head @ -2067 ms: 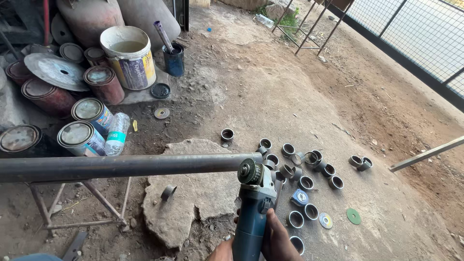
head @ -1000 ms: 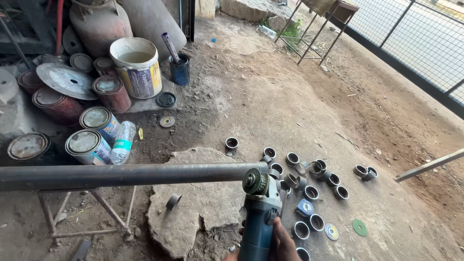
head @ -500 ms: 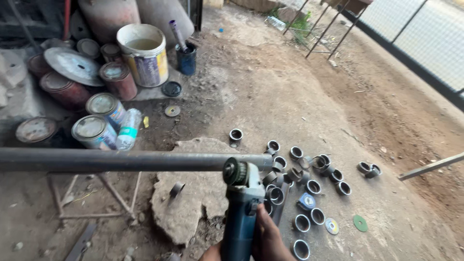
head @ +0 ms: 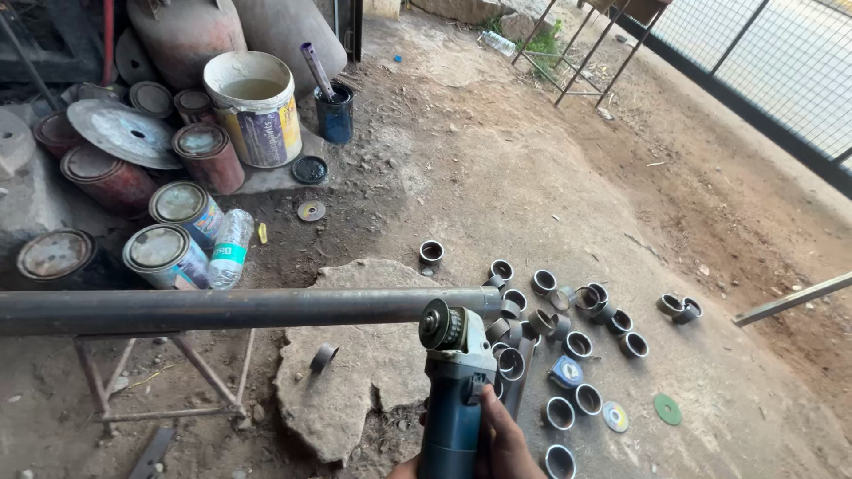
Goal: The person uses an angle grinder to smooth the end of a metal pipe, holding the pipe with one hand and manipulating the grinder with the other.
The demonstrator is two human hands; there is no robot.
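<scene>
Right hand (head: 501, 443) wrapped around blue angle grinder (head: 453, 390), disc head at steel pipe (head: 240, 310) near its free end; pipe propped on stand (head: 160, 372) for access; left hand unseen

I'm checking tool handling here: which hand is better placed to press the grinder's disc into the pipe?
Probably the right hand: it grips the angle grinder, whose disc sits at the steel pipe. No left hand shows.

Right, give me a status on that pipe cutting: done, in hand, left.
Done: about twenty short cut rings lie scattered on the ground. In hand: the right hand grips the blue angle grinder, its disc set against the long steel pipe near its end, above the flat rock. Left: most of the pipe, resting on the metal stand, remains uncut. The left hand is barely in view.
</scene>
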